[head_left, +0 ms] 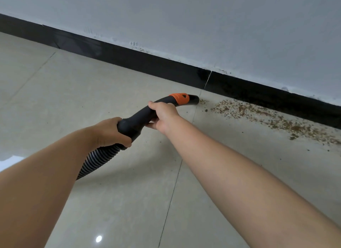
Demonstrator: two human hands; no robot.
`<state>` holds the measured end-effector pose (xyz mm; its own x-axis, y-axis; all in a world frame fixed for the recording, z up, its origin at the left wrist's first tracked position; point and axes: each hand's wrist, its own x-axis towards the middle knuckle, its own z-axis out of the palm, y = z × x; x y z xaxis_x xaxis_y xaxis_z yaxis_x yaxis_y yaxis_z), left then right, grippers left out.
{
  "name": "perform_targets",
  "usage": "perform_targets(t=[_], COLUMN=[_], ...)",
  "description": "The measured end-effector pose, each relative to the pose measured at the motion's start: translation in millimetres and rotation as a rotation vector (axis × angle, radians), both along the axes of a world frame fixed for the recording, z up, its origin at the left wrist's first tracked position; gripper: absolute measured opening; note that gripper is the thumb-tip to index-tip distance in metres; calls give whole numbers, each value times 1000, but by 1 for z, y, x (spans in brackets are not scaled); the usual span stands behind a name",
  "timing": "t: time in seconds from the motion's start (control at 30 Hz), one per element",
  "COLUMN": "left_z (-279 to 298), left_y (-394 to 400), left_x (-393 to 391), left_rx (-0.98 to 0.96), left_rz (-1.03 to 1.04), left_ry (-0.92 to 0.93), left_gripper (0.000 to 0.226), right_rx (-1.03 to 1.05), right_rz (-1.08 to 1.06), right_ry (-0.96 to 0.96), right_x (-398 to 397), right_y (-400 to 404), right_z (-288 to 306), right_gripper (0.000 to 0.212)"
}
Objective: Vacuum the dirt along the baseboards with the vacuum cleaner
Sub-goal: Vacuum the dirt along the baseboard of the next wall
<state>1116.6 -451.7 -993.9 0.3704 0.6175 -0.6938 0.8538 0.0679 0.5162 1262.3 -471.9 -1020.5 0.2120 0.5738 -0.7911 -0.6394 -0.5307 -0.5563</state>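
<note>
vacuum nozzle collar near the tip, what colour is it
Orange, on the otherwise black vacuum nozzle; clearest in the head view.

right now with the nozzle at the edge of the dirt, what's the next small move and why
Probably slide the nozzle rightward along the baseboard into the dirt. Its mouth sits at the left end of the brown trail, which runs on to the right beside the baseboard. The left hand and right hand both grip the handle, so a steady push looks feasible.

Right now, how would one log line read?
left hand: grips hose cuff | right hand: grips handle | nozzle: at dirt edge
</note>
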Motion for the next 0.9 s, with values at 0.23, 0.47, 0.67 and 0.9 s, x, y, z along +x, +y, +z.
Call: perform_targets(t=[0.23, 0.47, 0.67, 0.9], left_z=[6, 1, 7, 12], left_y=[-5, -13, -18, -28], left_x=[20, 26, 11, -24], left_rx=[14, 25, 133, 710], left_rz=[-36, -13, 8, -26], left_ry=[9, 0, 31, 289], left_gripper=[43, 38, 29, 53], right_rx=[-23, -53, -34, -23], right_rz=[-32, -23, -13, -32], right_ry=[-12, -44, -50, 15], right_x=[16, 23, 4, -31], right_y=[-10, -15, -15, -3], right_z=[3, 3, 10, 23], right_gripper=[51, 56, 61, 65])
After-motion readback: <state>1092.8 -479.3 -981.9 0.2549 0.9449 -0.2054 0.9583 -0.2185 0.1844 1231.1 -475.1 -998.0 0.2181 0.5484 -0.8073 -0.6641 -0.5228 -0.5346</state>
